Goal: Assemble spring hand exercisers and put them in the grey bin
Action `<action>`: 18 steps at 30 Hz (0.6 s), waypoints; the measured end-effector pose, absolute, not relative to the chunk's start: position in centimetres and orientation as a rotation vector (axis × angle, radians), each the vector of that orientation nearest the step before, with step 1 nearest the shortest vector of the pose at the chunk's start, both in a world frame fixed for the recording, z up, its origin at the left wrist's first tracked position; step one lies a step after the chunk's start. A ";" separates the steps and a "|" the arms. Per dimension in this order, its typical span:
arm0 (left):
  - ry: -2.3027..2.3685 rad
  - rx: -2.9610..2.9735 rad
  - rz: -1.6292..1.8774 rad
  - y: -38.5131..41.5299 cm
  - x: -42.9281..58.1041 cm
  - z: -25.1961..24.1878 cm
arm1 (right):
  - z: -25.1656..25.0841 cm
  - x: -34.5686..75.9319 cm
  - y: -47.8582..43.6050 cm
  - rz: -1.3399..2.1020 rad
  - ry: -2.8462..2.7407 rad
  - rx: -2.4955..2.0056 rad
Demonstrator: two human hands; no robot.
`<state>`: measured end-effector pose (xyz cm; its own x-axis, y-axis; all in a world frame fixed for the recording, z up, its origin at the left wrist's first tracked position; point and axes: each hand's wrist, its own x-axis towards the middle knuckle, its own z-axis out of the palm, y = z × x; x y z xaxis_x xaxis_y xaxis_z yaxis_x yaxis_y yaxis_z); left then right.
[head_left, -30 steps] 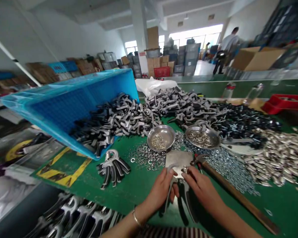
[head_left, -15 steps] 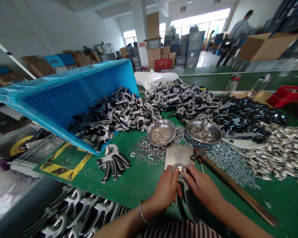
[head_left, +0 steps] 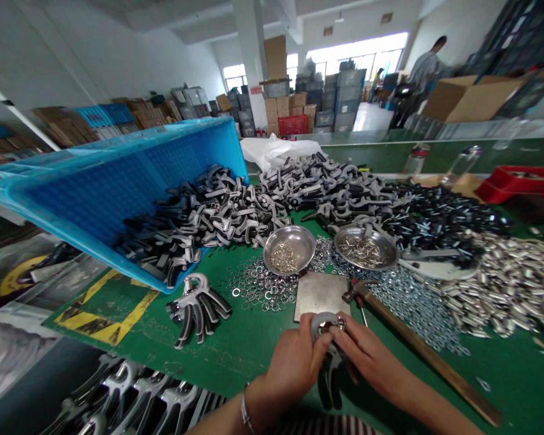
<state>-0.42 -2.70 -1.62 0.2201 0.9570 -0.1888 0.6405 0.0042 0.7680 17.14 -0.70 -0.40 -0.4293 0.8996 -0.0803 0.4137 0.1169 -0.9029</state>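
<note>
In front of my body, my left hand (head_left: 294, 353) wraps round the curved grey head of a hand grip strengthener (head_left: 330, 383), its thumb pressed near the top. From the other side my right hand (head_left: 367, 347) pinches the same strengthener by its small metal spring (head_left: 341, 324). The black-padded handles hang below my fingers, partly hidden by them. Just beyond my hands lies a square metal plate (head_left: 321, 293). To the right of it rests a claw hammer (head_left: 417, 335) with a wooden handle, beside a thin screwdriver (head_left: 361, 308).
Two metal bowls (head_left: 310, 241) of small parts stand among loose washers (head_left: 265, 284). Springs (head_left: 512, 284) are heaped at right. A tipped blue crate (head_left: 118, 181) spills grey handles. Several strengtheners (head_left: 202, 308) lie fanned at left, and more (head_left: 131, 393) fill a container below the table edge.
The strengthener has turned in my hands, so its handles look closer together and shorter. Both hands sit slightly lower, and the whole view has shifted a little.
</note>
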 end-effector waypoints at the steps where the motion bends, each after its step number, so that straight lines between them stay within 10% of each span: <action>1: 1.497 1.812 0.409 -2.6 -0.6 -1.3 | -0.3 17.3 -0.9 1.324 -1.884 -1.272; 18: 1.376 2.244 0.207 6.3 0.1 -2.3 | -1.7 20.5 7.4 0.447 -2.392 -1.480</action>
